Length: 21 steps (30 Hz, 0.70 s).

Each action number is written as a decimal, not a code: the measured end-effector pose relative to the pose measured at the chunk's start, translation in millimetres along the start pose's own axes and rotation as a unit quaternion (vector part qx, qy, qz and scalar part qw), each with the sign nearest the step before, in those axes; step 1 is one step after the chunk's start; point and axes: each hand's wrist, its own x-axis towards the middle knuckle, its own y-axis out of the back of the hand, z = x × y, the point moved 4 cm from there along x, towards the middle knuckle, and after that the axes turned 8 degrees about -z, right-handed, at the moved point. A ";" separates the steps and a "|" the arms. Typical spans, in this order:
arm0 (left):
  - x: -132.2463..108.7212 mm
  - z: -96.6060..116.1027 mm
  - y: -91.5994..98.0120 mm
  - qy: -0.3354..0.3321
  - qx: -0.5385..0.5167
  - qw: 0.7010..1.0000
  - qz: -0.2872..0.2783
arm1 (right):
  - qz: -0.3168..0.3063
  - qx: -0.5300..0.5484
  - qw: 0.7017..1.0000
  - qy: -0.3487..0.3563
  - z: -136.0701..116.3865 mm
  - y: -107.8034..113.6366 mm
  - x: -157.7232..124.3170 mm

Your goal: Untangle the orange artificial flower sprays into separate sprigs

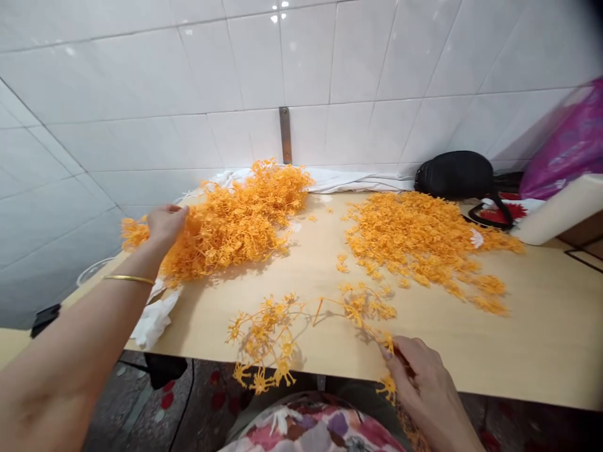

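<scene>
At the left edge of a tall heap of orange plastic flower sprigs point(235, 220), my left hand point(167, 223) has its fingers closed on some of the sprigs; the fingertips are partly hidden. My right hand point(421, 376) is near the table's front edge, closed around one end of a loose branching sprig point(268, 333). That sprig stretches leftward across the tabletop, its small star-shaped flowers hanging over the edge at the left. More orange bits show below my right hand. Loose orange flower heads point(409, 232) form a flatter pile at the right.
The pale wooden table point(532, 339) stands against a white tiled wall. At the back right are a black pouch point(455, 174), a purple bag point(565, 144) and a white roll point(560, 210). Crumpled white material point(155, 320) lies at the left front edge. White cloth point(353, 180) runs along the wall.
</scene>
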 end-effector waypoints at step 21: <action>-182.0 64.2 -79.5 -0.435 0.310 0.831 -0.159 | -0.054 0.089 0.995 0.002 -44.1 -10.9 15.3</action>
